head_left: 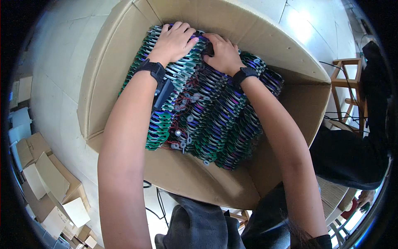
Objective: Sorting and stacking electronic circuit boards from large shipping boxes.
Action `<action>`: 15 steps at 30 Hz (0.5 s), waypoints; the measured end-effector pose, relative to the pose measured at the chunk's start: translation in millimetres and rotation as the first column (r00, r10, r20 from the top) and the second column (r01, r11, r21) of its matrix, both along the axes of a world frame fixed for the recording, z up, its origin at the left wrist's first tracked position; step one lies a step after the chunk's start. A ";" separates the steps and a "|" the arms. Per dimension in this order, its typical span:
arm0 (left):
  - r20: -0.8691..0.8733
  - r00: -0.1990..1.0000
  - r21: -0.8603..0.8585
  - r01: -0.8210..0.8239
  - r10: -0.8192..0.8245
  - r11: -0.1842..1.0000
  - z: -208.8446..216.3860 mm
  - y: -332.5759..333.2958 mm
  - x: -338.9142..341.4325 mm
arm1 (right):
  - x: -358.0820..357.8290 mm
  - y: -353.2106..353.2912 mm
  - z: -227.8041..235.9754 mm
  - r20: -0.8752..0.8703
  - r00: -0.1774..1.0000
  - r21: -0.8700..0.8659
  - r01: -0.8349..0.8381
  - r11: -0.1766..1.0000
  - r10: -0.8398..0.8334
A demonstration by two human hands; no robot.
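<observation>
Inside a large cardboard box [101, 58], tightly packed rows of thin circuit boards [215, 120] stand on edge, green and purple with pale rims. My left hand [174, 42] lies over the far end of the leftmost row, fingers spread and thumb apart. Beside it, my right hand [225, 54] rests on the far end of the neighbouring row, its fingers curved and its thumb held apart from them. A dark gap [208, 50] shows between that thumb and the index finger. The right fingertips are partly hidden. Red wires [179, 106] and small grey round parts [190, 119] lie among the rows.
Both wrists wear black bands; the left one carries a dark module [163, 94]. Cardboard pieces [45, 178] are piled at the left. A wooden stool [350, 79] with dark cables and a person in dark clothes [350, 155] are at the right.
</observation>
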State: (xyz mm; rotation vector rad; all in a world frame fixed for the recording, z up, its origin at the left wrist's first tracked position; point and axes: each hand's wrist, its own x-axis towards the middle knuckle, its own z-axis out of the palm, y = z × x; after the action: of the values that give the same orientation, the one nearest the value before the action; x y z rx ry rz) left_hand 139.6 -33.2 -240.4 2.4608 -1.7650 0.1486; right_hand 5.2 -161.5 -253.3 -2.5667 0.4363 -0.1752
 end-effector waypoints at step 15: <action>-0.134 0.986 -0.217 -0.126 0.098 0.968 83.2 63.4 -14.0 | -80.5 -35.4 188.0 0.136 0.952 0.621 -0.297 0.726 0.273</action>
State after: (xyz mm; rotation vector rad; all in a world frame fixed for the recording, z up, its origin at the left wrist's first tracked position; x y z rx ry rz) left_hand 125.6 30.2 -157.2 2.3526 -1.4724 0.1911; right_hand -75.3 -197.0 -65.3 -1.9109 0.0504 0.0419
